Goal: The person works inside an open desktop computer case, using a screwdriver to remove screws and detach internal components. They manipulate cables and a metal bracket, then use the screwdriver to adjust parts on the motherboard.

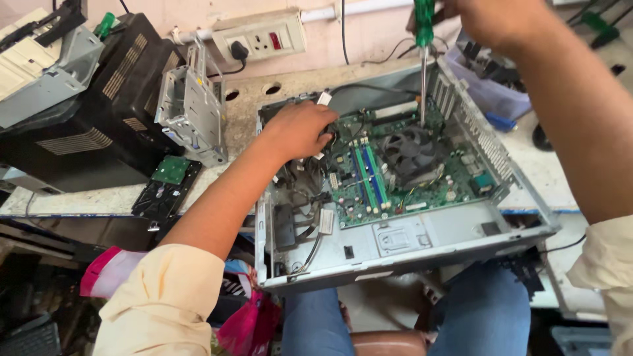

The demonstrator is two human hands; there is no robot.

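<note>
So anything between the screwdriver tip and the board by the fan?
Nothing visible. The screwdriver in the right hand drops straight past the case wall to the motherboard, beside the cooler fan; cables sit under the left hand.

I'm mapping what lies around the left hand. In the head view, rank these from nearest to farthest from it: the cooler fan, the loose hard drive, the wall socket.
From the left hand:
1. Cooler fan, to its right on the green board.
2. Wall socket, above it on the wall.
3. Loose hard drive, to its left on the bench.

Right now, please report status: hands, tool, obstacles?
Right hand grips screwdriver, tip down beside cooler fan. Left hand rests inside open computer case, among cables.
</note>
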